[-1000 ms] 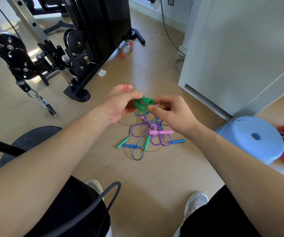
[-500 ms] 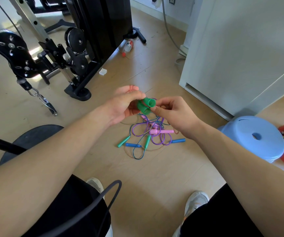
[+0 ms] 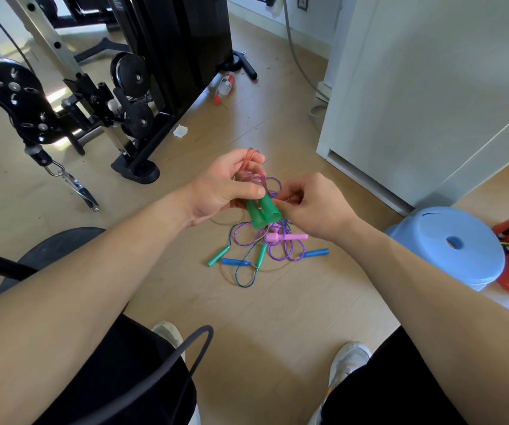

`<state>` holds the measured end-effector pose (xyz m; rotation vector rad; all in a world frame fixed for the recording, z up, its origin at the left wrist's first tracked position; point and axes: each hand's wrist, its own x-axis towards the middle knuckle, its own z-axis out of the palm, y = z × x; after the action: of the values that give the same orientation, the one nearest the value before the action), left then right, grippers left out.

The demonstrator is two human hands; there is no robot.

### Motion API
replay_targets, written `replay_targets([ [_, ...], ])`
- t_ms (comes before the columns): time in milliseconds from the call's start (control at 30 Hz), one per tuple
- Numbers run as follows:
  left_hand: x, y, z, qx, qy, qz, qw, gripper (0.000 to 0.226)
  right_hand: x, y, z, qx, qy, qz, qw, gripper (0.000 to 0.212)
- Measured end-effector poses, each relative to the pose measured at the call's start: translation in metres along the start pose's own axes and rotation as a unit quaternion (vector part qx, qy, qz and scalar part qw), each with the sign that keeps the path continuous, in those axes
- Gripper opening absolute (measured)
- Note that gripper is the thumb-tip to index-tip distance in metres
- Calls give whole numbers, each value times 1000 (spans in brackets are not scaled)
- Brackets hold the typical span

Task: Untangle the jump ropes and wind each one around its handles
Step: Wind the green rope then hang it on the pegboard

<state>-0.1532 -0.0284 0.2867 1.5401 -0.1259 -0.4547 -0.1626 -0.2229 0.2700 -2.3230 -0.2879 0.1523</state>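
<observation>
Both green handles [image 3: 262, 212] sit clasped in left hand [image 3: 222, 187].

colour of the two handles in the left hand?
Green handles, held side by side in the left hand. Only the head view shows them.

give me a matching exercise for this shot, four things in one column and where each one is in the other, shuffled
Things:
1. pair of green plastic jump-rope handles
2. pink plastic jump-rope handle
3. round light blue plastic stool
4. clear plastic bottle with a red cap

Places:
A. lying on the floor beside the base of the black gym machine
B. standing on the floor on the person's right
C. held side by side in the left hand
D. lying on the floor in the tangle of purple cord

Pairs: 1-C, 2-D, 3-B, 4-A
</observation>
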Motion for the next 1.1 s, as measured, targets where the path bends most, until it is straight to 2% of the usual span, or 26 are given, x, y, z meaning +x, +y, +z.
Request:
replay_targets([
  [67, 0, -2, -4, 50, -8, 8, 999, 63, -3, 0, 1, 12, -2, -16, 1000, 9],
  [133, -2, -4, -8, 148, -23, 15, 989, 67, -4, 1, 2, 31, -43, -30, 998, 9],
  [200, -5, -4, -11, 219, -40, 12, 975, 67, -3, 5, -1, 22, -123, -21, 992, 10],
  [267, -7, -5, -14, 249, -58, 12, 967, 63, -4, 8, -4, 4, -223, 2, 975, 14],
  [333, -9, -5, -15, 270, -79, 8, 960, 61, -5, 9, -7, 36, -293, 35, 955, 19],
  [500, -11, -9, -9, 284, -111, -8, 952, 59, -6, 3, -14, 191, -321, 64, 925, 32],
  [600, -12, -10, -5, 279, -126, -22, 952, 59, -5, 5, -16, 296, -335, 123, 886, 39],
  [733, -16, -13, -3, 293, -128, -25, 947, 61, -4, 9, -19, 359, -384, 160, 835, 46],
  [833, -15, -14, -3, 258, -124, -28, 958, 61, -5, 13, -19, 415, -388, 150, 809, 53],
  [933, -13, -11, -6, 216, -108, -29, 970, 60, -6, 17, -19, 470, -380, 108, 789, 41],
  [1000, -13, -10, -7, 182, -85, -22, 979, 59, -7, 16, -15, 482, -340, 90, 802, 28],
  [1100, -11, -11, -3, 142, -51, -7, 988, 60, -6, 7, -6, 450, -209, 88, 864, 24],
])
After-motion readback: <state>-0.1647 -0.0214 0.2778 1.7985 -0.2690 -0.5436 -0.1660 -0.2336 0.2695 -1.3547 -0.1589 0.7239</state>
